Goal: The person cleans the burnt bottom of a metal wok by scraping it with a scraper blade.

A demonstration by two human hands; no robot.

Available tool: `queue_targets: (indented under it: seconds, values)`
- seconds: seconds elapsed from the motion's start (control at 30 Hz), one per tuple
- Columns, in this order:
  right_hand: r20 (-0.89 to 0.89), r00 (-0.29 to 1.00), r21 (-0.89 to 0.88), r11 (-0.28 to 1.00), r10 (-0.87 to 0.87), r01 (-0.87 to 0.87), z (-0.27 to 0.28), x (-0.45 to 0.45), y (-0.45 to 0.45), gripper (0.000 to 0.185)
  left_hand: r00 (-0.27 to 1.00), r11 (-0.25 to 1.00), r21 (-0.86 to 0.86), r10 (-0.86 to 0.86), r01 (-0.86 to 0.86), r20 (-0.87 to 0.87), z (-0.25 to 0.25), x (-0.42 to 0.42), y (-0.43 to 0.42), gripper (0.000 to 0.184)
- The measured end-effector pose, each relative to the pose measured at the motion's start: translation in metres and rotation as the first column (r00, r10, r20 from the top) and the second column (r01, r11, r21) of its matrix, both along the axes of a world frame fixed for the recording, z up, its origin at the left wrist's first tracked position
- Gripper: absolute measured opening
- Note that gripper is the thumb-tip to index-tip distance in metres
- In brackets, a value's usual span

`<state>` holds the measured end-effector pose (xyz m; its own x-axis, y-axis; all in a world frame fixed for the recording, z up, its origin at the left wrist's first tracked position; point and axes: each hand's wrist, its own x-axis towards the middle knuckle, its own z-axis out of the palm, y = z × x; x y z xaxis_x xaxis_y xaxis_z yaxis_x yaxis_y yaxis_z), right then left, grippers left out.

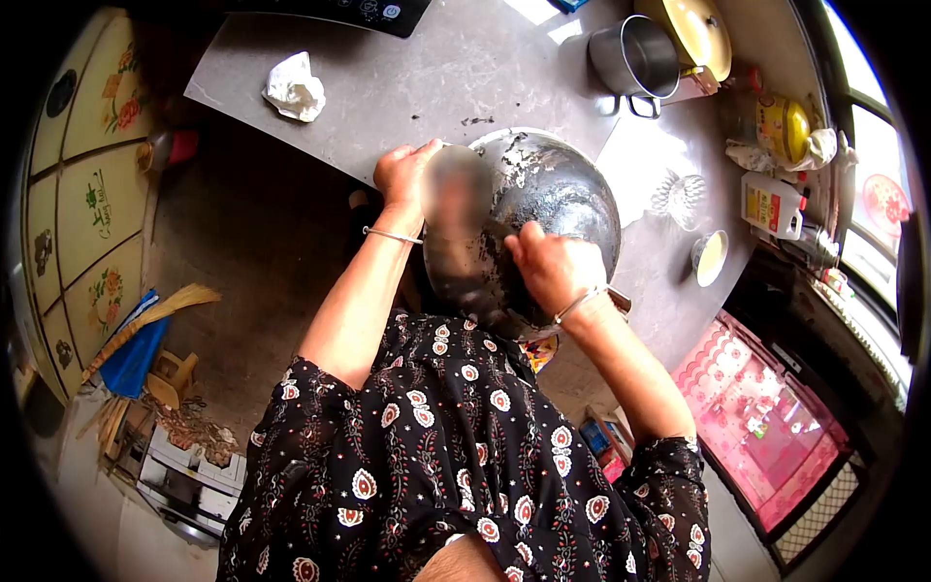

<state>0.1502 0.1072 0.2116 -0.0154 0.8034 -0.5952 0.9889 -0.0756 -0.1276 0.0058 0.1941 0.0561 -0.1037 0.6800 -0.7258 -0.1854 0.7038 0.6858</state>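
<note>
A large round metal pan (572, 199), blackened and with patchy pale spots, lies tilted at the front edge of the grey counter, close to my body. My left hand (400, 177) grips its upper left rim, with the fingers wrapped round the edge. On the pan's lower right part is my right hand (558, 267), its fingers curled and pressed together. What those fingers hold, if anything, is too hidden to name. A blurred patch covers part of the pan between the hands.
A crumpled white cloth (295, 87) lies on the counter (388, 78) at the left. A grey pot (635, 60), a glass dish (679, 199) and a small bowl (710, 258) stand to the right. Bottles (773, 206) line the window side. A broom (155, 315) leans at lower left.
</note>
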Motion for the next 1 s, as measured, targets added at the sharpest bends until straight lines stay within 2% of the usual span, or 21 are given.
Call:
queue_targets:
  seconds: [0.07, 0.13, 0.2, 0.27, 0.4, 0.57, 0.67, 0.73, 0.83, 1.0]
  values:
    - [0.049, 0.999, 0.000, 1.000, -0.006, 0.006, 0.003, 0.000, 0.004, 0.033, 1.000, 1.000, -0.002, -0.003, 0.003, 0.002, -0.003, 0.002, 0.002, 0.036]
    - [0.127, 0.989, 0.106, 0.992, -0.076, 0.062, -0.013, 0.019, 0.015, 0.033, 1.000, 1.000, -0.006, -0.013, 0.013, -0.001, -0.007, 0.001, 0.001, 0.036]
    - [0.053, 0.994, 0.189, 0.979, -0.093, 0.081, -0.020, 0.037, 0.023, 0.034, 1.000, 1.000, -0.006, 0.006, -0.006, -0.013, -0.003, 0.001, -0.001, 0.037]
    - [0.091, 0.992, 0.195, 0.978, -0.091, 0.072, -0.020, 0.032, 0.015, 0.033, 1.000, 1.000, -0.013, 0.009, -0.010, -0.025, -0.001, 0.003, 0.002, 0.038]
    - [0.053, 0.998, 0.107, 0.994, -0.040, 0.034, -0.011, 0.015, -0.010, 0.034, 0.999, 0.999, -0.037, 0.008, -0.009, -0.035, 0.009, 0.000, 0.004, 0.042]
    - [0.078, 0.992, 0.246, 0.966, -0.097, 0.075, -0.018, 0.028, -0.004, 0.032, 1.000, 1.000, -0.020, -0.011, 0.010, -0.026, -0.003, 0.001, 0.004, 0.039]
    - [0.008, 0.995, 0.346, 0.934, -0.095, 0.087, -0.029, 0.042, -0.003, 0.031, 1.000, 1.000, 0.020, 0.010, -0.010, 0.009, -0.001, 0.002, 0.002, 0.036]
    - [0.021, 0.994, 0.306, 0.948, -0.104, 0.093, -0.025, 0.038, -0.012, 0.030, 0.999, 0.999, 0.022, 0.028, -0.029, 0.016, -0.001, 0.003, 0.002, 0.036]
    - [-0.018, 0.994, 0.302, 0.947, -0.105, 0.106, -0.021, 0.035, -0.027, 0.030, 0.997, 1.000, -0.010, -0.020, 0.020, -0.079, -0.003, 0.002, 0.001, 0.037]
    - [-0.041, 0.997, 0.331, 0.941, -0.059, 0.069, -0.022, 0.038, -0.035, 0.030, 1.000, 1.000, 0.022, 0.012, -0.011, -0.015, -0.005, 0.002, 0.001, 0.038]
